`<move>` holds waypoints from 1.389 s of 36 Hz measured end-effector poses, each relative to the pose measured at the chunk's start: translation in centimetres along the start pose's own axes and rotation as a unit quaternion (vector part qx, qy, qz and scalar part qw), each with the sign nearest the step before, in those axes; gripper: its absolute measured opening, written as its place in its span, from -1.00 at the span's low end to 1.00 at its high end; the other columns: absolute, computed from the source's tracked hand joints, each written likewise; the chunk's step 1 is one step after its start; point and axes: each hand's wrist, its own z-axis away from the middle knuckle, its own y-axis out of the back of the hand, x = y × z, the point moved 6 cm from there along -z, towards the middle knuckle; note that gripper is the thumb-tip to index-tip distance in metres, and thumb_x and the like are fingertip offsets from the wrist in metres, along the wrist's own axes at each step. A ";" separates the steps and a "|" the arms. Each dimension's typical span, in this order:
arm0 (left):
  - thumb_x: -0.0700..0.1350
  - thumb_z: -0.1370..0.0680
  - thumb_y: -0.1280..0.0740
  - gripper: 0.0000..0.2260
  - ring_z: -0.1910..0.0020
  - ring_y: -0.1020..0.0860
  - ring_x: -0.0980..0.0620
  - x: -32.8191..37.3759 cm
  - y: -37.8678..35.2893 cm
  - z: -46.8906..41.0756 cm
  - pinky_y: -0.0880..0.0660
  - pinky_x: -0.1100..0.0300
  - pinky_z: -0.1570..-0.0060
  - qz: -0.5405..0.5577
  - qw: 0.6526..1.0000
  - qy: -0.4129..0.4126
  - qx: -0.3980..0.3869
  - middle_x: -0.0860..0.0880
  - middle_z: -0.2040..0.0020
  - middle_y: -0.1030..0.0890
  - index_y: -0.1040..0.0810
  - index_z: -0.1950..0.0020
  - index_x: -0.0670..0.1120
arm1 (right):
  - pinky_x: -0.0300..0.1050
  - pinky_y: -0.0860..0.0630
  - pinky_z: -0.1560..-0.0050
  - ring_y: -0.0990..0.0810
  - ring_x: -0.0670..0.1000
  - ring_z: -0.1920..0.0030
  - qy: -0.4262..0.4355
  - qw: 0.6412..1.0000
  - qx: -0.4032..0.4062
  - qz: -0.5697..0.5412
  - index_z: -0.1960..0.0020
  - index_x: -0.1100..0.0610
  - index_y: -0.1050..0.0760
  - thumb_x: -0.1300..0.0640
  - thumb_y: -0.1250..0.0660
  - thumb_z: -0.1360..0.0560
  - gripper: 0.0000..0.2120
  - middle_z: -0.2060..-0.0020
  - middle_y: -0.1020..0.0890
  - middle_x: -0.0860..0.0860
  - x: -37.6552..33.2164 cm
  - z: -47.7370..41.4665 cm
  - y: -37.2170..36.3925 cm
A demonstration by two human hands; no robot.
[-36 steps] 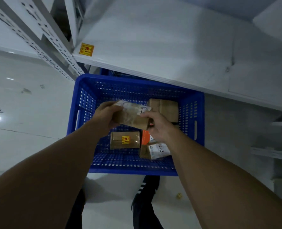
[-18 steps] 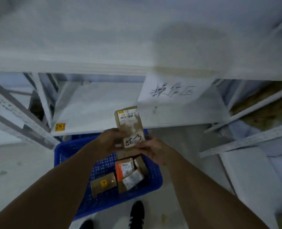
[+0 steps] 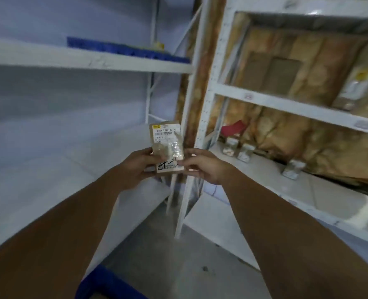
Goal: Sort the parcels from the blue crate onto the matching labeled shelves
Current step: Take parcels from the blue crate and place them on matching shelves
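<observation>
1. We hold one brown parcel (image 3: 167,147) upright in the air with both hands. Its printed label faces us, and handwriting shows near its lower end.
2. Our left hand (image 3: 135,167) grips the parcel's lower left edge, its fingers (image 3: 145,153) curled round it.
3. Our right hand (image 3: 202,167) pinches the lower right corner, fingers clenched on it.
4. The parcel sits in front of the white post (image 3: 191,126) where two racks meet, touching neither rack.
5. A corner of the blue crate (image 3: 105,283) shows at the bottom edge on the floor (image 3: 178,266), well apart from the parcel.
6. On the left rack, an upper shelf (image 3: 88,61) carries a blurred blue crate-like thing (image 3: 124,50).
7. On the right rack, small clear packets (image 3: 229,146) stand along the lower shelf (image 3: 308,190), with a red item (image 3: 232,127) behind them.
8. A taped brown box (image 3: 355,89) rests on the shelf above, far right.
</observation>
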 end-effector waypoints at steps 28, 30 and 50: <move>-0.45 -0.43 -0.49 -0.62 -0.07 -0.72 -0.04 19.3 -51.8 8.4 -0.62 0.11 -0.16 -0.042 0.956 -0.163 -0.238 -0.01 -0.01 -0.76 -0.62 -0.07 -0.02 | 0.09 -0.64 -0.22 -0.72 0.18 -0.13 0.225 0.929 0.291 -0.034 -0.33 0.22 -0.51 0.42 -0.53 -0.42 -0.48 -0.11 -0.73 0.19 -13.7 42.2 38.7; -0.46 -0.43 -0.48 -0.62 -0.07 -0.71 -0.05 19.5 -52.9 8.6 -0.62 0.10 -0.18 -0.045 0.955 -0.163 -0.245 -0.01 0.01 -0.76 -0.62 -0.05 -0.01 | 0.04 -0.67 -0.17 -0.74 0.15 -0.09 0.227 0.928 0.292 -0.039 -0.29 0.20 -0.52 0.43 -0.51 -0.43 -0.52 -0.05 -0.75 0.14 -13.5 42.8 39.2; -0.42 -0.42 -0.52 -0.51 -0.06 -0.72 -0.01 20.1 -53.7 5.6 -0.60 0.09 -0.21 -0.060 0.954 -0.165 -0.242 0.00 -0.01 -0.76 -0.56 -0.30 -0.14 | 0.09 -0.63 -0.24 -0.70 0.14 -0.16 0.235 0.916 0.321 -0.055 -0.15 0.07 -0.54 0.39 -0.51 -0.46 -0.63 -0.14 -0.70 0.15 -14.2 41.7 39.9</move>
